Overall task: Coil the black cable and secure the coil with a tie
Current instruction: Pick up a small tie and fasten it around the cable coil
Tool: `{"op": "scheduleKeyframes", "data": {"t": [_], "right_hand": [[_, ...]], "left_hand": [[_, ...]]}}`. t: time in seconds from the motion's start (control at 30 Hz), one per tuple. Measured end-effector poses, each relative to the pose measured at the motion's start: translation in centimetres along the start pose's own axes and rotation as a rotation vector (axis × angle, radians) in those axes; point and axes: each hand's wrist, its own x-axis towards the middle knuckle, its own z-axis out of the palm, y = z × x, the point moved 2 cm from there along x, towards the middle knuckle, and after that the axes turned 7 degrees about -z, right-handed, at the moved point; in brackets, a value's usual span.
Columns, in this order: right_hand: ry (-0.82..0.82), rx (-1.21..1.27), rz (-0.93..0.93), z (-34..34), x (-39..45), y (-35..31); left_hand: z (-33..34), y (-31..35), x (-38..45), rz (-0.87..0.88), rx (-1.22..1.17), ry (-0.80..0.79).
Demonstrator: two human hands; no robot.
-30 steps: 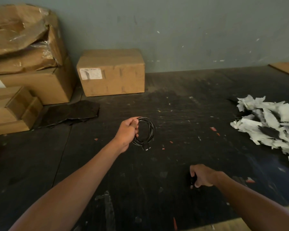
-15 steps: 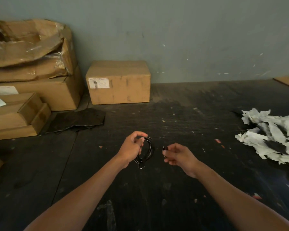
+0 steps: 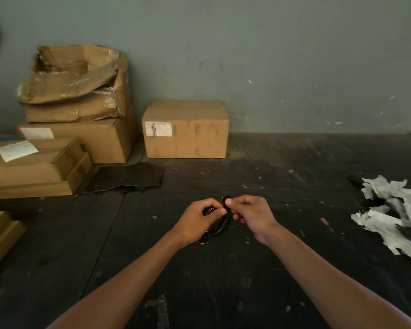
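A coiled black cable [image 3: 220,227] hangs in the air above the dark table [image 3: 282,269]. My left hand [image 3: 198,222] grips the coil's upper left side with curled fingers. My right hand [image 3: 249,213] pinches a small black tie [image 3: 225,200] at the top of the coil, thumb and forefinger touching it. The two hands meet over the coil. The coil's lower loops and a plug end show below my left hand; the rest is hidden by the fingers.
Cardboard boxes [image 3: 185,129] stand along the back wall and pile up at the left [image 3: 76,110]. A dark sheet [image 3: 128,178] lies in front of them. Torn white paper scraps [image 3: 394,214] cover the table's right side.
My right hand rose from the table with the small tie and came to the coil. My left hand lowered the coil slightly towards it. The camera tilted up.
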Motion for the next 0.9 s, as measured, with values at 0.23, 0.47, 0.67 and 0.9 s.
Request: {"op": "scheduleKeyframes", "data": {"t": [0.23, 0.47, 0.67, 0.9], "right_hand": [[-0.085, -0.091, -0.015, -0.3, -0.1, -0.6], [-0.274, 0.057, 0.249, -1.3, -0.2, -0.7], [-0.373, 0.157, 0.394, -2.7, -0.3, 0.1], [-0.006, -0.312, -0.216, -2.3, -1.2, -0.8]], "left_hand": [[-0.2, 0.0, 0.0, -0.012, 0.01, 0.044], [-0.3, 0.2, 0.3, 0.011, 0.159, -0.003], [0.0, 0.8, 0.4, 0.053, 0.304, -0.046], [0.5, 1.3, 0.0, -0.105, 0.086, -0.012]]}}
